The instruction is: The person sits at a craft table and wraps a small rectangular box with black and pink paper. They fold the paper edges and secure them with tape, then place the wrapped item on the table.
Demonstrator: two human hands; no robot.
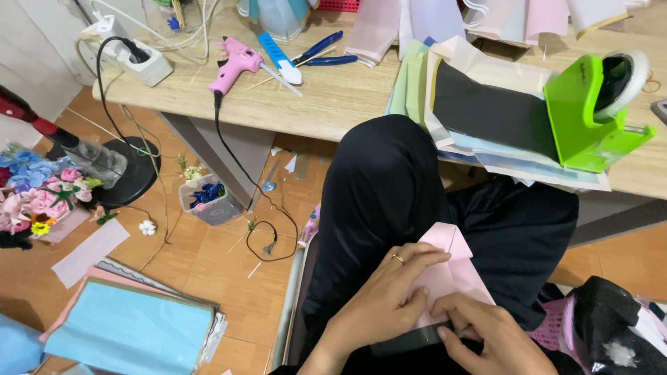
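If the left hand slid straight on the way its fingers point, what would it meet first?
The left hand lies flat on the pink folded paper, fingers pointing right and slightly up. It would probably cross the paper's right edge onto the black-clothed lap; depth is unclear.

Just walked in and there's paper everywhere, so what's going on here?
A seated person is folding a pink sheet of paper on their lap. The left hand presses flat on it, while the right hand pinches its lower edge. On the wooden desk above lie a pink glue gun, blue scissors, a green tape dispenser and stacked coloured sheets.
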